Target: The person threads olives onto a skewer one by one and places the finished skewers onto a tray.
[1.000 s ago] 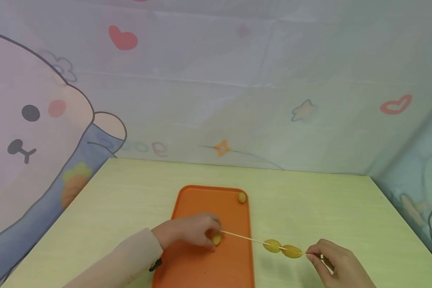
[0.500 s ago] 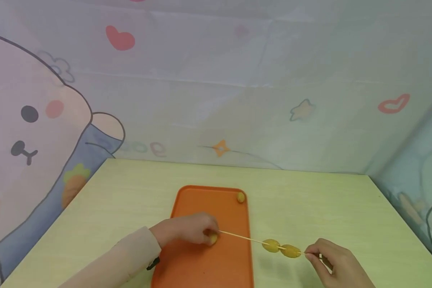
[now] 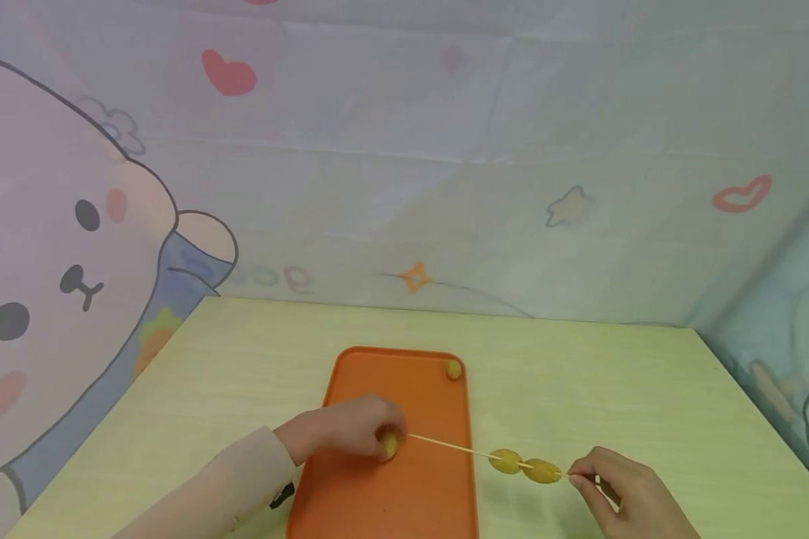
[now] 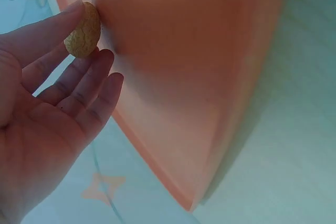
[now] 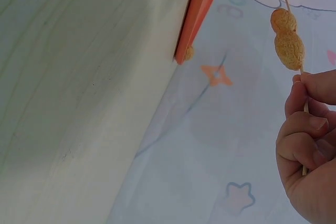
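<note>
Left hand [image 3: 364,427] pinches an oval piece [image 4: 85,30], brownish-yellow and wrinkled, over the smooth orange tray [image 3: 404,494], which has rounded corners and a raised rim. Right hand [image 3: 630,494], well apart from the left, grips one end of a thin, straight, pale skewer [image 3: 441,443] bearing two threaded pieces [image 5: 290,50] of similar texture. Skewer tip lies near the left hand; contact cannot be confirmed
</note>
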`<state>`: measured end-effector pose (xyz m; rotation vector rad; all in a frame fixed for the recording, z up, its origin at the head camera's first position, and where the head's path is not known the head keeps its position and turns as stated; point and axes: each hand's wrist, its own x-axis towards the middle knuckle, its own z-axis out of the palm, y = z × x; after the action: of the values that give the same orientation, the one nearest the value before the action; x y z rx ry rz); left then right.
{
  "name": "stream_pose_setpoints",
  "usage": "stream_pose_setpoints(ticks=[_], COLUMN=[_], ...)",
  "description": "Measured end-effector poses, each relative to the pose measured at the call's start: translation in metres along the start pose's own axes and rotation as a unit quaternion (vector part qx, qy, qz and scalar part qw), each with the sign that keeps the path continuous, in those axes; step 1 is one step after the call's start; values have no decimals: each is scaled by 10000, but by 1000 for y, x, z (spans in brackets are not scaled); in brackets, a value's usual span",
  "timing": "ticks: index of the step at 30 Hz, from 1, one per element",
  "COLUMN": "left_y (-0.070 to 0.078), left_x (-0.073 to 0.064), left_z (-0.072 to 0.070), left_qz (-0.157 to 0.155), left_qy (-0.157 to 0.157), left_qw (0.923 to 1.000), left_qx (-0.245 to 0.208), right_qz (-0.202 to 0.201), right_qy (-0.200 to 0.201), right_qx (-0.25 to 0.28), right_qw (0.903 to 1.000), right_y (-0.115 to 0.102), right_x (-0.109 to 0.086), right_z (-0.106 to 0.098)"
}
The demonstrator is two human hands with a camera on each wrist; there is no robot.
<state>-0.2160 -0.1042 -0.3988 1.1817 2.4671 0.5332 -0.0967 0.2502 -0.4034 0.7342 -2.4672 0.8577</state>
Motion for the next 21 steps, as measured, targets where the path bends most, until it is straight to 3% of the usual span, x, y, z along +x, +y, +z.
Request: stream_pose_setpoints(ticks=[7,15,21], left_y=[1,0,-3], left_x=[-4,-13,-23], left_z=[0,-4,-4], left_qz=[-29,256,459], left_qy=[57,581,962], left_qw=[10000,9961,9920], left_qx=[-40,-606,-674], right_qz=[206,153,152], right_qy=[-104,-95,-145], right_qx=[-37,12,40], right_qw=[9997,9998,9998], right_y=[-3,-1,-4], right_x=[2,2,4], right_z=[-2,-1,1])
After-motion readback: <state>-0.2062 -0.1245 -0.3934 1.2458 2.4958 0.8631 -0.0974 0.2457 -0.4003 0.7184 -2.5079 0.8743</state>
